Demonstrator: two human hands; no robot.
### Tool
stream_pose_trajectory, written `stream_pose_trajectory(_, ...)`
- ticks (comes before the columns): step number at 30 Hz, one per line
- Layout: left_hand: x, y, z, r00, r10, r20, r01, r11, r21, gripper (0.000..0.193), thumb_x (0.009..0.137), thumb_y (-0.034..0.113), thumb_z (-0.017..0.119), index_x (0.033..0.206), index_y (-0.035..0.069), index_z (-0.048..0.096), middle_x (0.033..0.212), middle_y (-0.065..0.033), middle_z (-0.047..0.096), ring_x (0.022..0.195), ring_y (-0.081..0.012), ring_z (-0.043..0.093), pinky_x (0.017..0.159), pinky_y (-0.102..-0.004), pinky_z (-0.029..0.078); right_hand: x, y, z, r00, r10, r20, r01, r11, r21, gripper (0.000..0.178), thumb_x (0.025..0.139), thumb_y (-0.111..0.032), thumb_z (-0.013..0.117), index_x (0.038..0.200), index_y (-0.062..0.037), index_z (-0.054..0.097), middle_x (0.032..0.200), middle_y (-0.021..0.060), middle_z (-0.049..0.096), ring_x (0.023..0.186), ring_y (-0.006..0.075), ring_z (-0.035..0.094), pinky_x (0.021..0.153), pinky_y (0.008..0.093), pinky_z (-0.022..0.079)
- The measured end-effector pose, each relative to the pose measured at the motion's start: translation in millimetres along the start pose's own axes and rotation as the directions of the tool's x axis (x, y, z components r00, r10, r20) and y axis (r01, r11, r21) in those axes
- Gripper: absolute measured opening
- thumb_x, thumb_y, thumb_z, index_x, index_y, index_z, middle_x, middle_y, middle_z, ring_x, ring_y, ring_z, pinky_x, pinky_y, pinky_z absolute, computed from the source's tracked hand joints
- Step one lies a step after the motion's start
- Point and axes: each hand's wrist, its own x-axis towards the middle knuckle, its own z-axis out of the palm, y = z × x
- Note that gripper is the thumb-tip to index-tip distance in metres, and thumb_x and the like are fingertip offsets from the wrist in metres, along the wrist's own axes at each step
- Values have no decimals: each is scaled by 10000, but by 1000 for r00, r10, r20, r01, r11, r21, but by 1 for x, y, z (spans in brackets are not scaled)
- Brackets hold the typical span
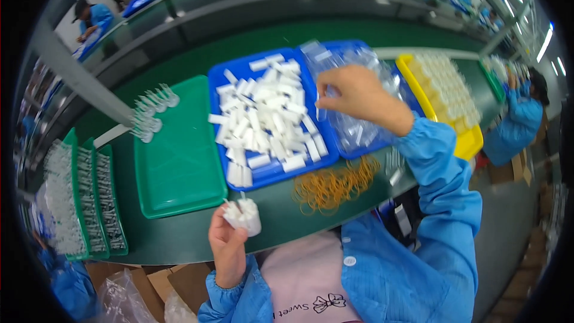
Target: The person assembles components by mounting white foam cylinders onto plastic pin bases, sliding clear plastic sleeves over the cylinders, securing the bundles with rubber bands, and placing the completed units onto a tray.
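Near the table's front edge my left hand (pixel 227 245) is closed round a bundle of short white tubes (pixel 244 216), with thin tips sticking up from it. My right hand (pixel 353 93) hovers over a blue tray of clear plastic pieces, thumb and finger pinched on a small, narrow clear piece (pixel 321 109) that is partly blurred. Between the hands lies a blue tray (pixel 214 93) heaped with loose white tubes (pixel 263 107). The clear plastic pieces (pixel 365 125) fill the tray to its right. A loose pile of tan rubber bands (pixel 335 185) rests on the table below the trays.
At left, a green tray (pixel 179 173) bears upright bundles (pixel 149 110) at its far corner; filled green trays (pixel 89 197) stand beyond it. A yellow tray (pixel 469 143) with rows of pieces lies at right. A grey post (pixel 84 72) rises far left. Co-workers (pixel 514 113) sit nearby.
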Motion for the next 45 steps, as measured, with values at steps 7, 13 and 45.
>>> stream_pose_trajectory(7, 0, -4, -6, 996, 42, -79, -35, 995, 89, 606, 822, 136, 694, 1333, -9, 403, 1281, -98, 502, 1167, -211, 502, 1023, -364, 376, -115, -18, -30, 981, 192, -28, -177, 946, 271, 204, 702, -141, 764, 837, -75, 627, 675, 57, 529, 576, 163, 519, 518, 270, 403)
stream_pose_trajectory(13, 4, -6, -7, 997, 7, 82, -18, 991, 132, 644, 864, 171, 658, 1391, -16, 339, 1370, -121, 443, 1243, -239, 465, 1049, -396, 380, -177, -15, 20, 913, 405, 47, -389, 833, 392, 178, 736, -138, 752, 845, -79, 624, 679, 38, 543, 580, 145, 529, 527, 260, 414)
stream_pose_trajectory(45, 3, -10, -10, 999, 43, -20, -39, 987, 158, 687, 828, 222, 716, 1372, -15, 371, 1339, -121, 476, 1209, -241, 489, 1029, -394, 390, -171, -24, 92, 570, 741, -357, -299, 591, 749, 346, 866, 50, 449, 1193, -44, 513, 1048, 82, 496, 782, 139, 477, 757, 263, 424)
